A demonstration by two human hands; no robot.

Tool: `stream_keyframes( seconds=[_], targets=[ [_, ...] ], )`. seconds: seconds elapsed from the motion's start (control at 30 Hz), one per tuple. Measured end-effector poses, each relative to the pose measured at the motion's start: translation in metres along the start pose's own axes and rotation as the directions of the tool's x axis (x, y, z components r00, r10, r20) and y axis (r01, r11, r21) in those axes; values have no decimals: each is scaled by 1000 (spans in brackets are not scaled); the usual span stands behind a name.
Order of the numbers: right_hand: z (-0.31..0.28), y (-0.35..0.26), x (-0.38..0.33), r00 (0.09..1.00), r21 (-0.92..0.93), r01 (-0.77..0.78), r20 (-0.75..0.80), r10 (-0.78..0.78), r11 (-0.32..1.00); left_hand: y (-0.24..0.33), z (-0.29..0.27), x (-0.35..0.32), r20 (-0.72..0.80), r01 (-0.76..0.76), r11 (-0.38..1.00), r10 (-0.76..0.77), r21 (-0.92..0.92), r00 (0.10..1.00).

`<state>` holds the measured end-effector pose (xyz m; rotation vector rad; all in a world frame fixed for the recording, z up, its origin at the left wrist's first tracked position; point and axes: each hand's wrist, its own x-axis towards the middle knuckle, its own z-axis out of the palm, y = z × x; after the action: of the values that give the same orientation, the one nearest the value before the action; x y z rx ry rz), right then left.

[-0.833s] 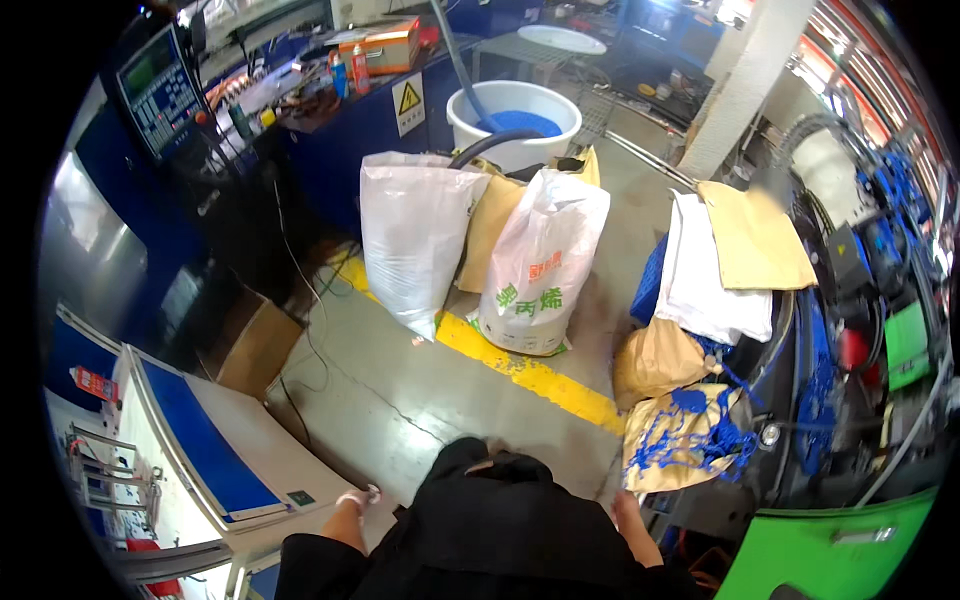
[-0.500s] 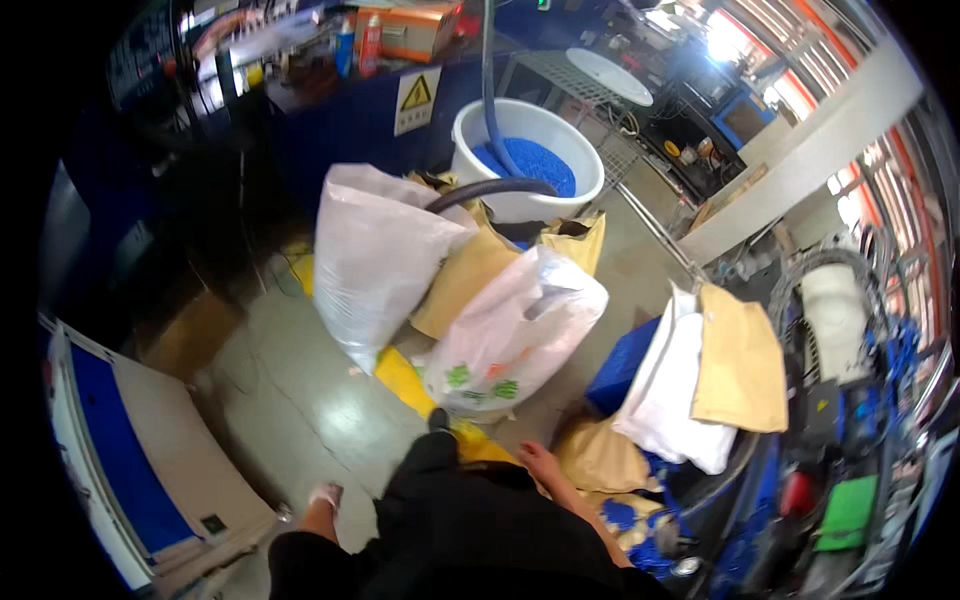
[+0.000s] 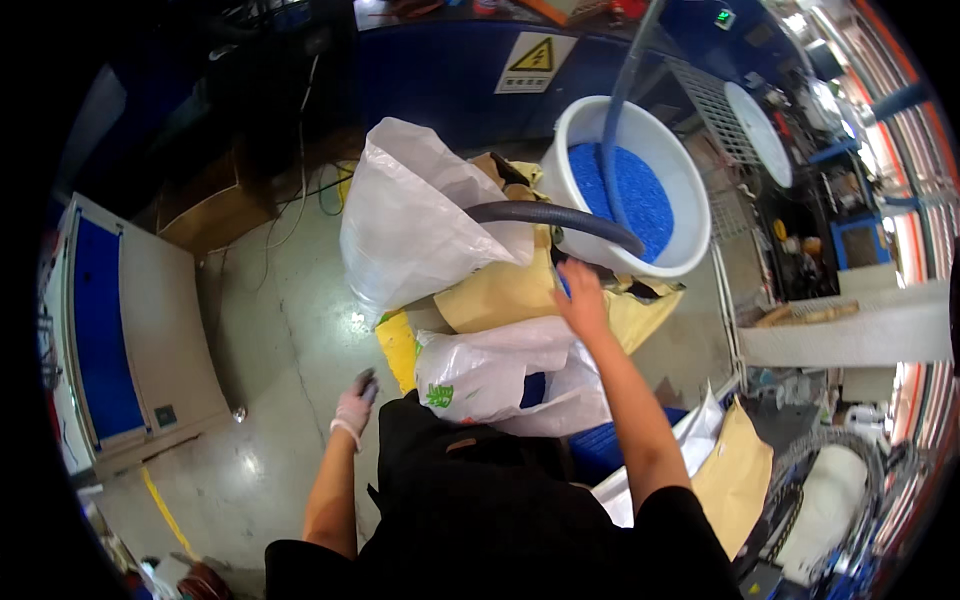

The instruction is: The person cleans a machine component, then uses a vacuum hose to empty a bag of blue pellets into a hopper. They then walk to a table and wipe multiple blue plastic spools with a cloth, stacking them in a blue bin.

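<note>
My right hand (image 3: 584,303), bare, reaches forward with its fingers apart over the brown paper sack (image 3: 505,292), beside the white tub (image 3: 690,190). Nothing shows in its grasp. My left hand (image 3: 353,408), in a white glove with dark grey fingers, hangs over the floor left of my body; its fingers are stretched out and seem to hold nothing. Blue granules (image 3: 645,205) fill part of the tub. A tall white woven sack (image 3: 405,225) stands left of the paper sack. Closer to me is another white sack (image 3: 490,370) with green print, its mouth open.
A dark ribbed hose (image 3: 550,213) crosses from the tall sack to the tub; a blue-grey hose (image 3: 612,125) drops into the granules. A cabinet (image 3: 165,330) with a blue panel stands left. More sacks (image 3: 735,470) lie at the right. A blue wall with a yellow warning sign (image 3: 533,57) is behind.
My right hand has come up and forward from beside my body to the paper sack. The left hand has risen slightly. My view has moved closer to the tub and turned.
</note>
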<state>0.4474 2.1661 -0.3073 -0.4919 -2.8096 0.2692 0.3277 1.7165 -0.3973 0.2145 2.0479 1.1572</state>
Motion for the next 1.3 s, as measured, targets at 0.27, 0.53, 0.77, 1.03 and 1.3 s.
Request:
stream_keyframes(
  seconds=[0.27,0.53,0.77,1.03,1.3],
  targets=[
    [47,83,163,904,-128,191,409,-124,973,-105,142,-281,-108,714,447,-804,539,585],
    [24,125,90,688,265,523,430,-585,810,-29,381,-366,-242,741,647,-701,179,671],
    [-165,216,101,885,442,284,220,-410,851,109,380,-241,-359,493,869,-445,50,820],
    [-351,272,9,886,497,402,1,-463,769,245,344,-70,-548,-141,955,266,261,793],
    [-478,393,-6,768,503,631,-302,-565,590,419,431,-3,-656,-306,739,674,601,340]
  ],
)
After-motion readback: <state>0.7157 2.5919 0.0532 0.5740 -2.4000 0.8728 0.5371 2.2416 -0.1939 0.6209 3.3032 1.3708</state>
